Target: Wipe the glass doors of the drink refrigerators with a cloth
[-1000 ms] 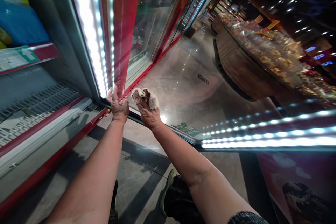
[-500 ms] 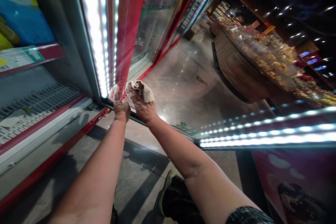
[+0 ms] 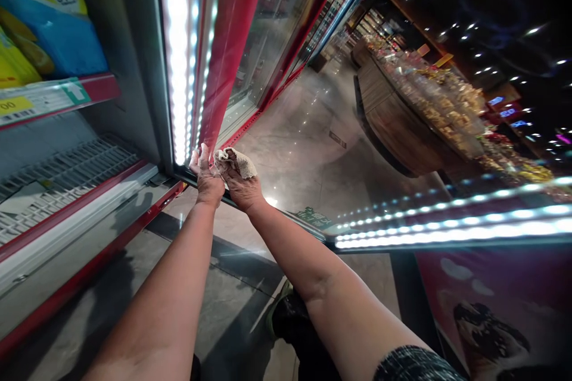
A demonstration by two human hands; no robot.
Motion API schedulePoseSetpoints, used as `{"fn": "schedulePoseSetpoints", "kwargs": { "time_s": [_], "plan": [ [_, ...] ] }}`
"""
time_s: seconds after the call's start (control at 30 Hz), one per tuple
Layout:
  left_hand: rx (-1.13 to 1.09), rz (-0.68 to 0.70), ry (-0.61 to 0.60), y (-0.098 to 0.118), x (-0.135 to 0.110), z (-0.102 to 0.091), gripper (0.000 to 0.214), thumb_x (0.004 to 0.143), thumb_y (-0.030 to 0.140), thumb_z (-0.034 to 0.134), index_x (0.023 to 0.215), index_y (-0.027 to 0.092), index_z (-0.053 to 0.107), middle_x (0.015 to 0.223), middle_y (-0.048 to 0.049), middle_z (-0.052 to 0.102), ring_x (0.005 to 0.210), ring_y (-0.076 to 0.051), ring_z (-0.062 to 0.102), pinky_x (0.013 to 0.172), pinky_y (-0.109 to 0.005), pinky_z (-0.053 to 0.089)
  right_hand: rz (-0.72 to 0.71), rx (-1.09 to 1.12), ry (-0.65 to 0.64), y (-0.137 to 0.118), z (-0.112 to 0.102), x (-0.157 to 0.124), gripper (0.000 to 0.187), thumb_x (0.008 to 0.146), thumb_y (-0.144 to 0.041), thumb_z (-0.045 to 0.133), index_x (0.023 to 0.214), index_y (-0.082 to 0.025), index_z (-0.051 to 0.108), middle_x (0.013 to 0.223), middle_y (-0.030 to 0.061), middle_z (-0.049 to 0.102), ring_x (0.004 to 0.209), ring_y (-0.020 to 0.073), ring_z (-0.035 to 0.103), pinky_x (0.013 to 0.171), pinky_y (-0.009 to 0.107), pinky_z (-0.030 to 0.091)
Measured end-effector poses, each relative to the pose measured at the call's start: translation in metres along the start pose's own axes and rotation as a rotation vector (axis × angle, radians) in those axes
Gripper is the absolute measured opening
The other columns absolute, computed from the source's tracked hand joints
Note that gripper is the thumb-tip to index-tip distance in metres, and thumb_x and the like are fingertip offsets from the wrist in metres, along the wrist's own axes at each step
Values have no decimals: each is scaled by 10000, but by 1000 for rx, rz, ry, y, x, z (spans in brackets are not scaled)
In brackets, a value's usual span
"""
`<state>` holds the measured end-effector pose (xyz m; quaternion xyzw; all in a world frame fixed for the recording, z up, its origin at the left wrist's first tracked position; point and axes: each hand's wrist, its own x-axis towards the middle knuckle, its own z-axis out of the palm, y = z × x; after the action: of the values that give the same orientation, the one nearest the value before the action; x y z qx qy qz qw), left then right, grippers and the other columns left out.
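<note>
Shop counter (image 3: 397, 124) stands at two o'clock; at nine, left hand (image 3: 208, 181), fingers partly extended, overlaps the door frame (image 3: 184, 177), grip unclear; right hand (image 3: 242, 186) clutches a beige cloth (image 3: 243, 165), at the left's two o'clock.

A cream cloth (image 3: 243, 166) appears with a yellow-and-blue package (image 3: 62, 24) to its left, a red panel (image 3: 235, 41) above, a brown counter (image 3: 402, 116) and white-flecked black sleeve (image 3: 413, 364) to its right.
</note>
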<state>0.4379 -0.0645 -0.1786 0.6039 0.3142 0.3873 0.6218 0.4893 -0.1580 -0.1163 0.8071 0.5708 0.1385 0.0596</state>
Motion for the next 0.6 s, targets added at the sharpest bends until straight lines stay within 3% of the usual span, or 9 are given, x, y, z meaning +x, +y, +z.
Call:
{"fn": "schedulePoseSetpoints", "kwargs": {
  "time_s": [0.13,0.3,0.6],
  "plan": [
    [-17,-33,7,5,-1,-3,780,797,63,566,1532,295,443,1664,-88,205,1469,-235,402,1201,-340,401,-3,-17,42,-2,3,1,502,1063,-240,361,1558,-231,443,1644,-35,367,1561,200,285,1299,398,236],
    [-30,-34,0,5,-1,-9,808,778,74,616,1536,287,435,1635,-104,247,1374,-225,509,1186,-312,414,-8,10,82,-6,3,10,547,1039,-220,404,1586,-252,395,1662,-23,337,1585,219,212,1309,452,201],
    [57,24,-23,9,2,-26,810,724,28,569,1485,297,506,1610,-72,343,1454,-250,424,1249,-377,339,-30,81,49,-11,1,12,586,1030,-209,424,1609,-244,343,1685,1,278,1587,228,202,1312,459,184]
  ]
}}
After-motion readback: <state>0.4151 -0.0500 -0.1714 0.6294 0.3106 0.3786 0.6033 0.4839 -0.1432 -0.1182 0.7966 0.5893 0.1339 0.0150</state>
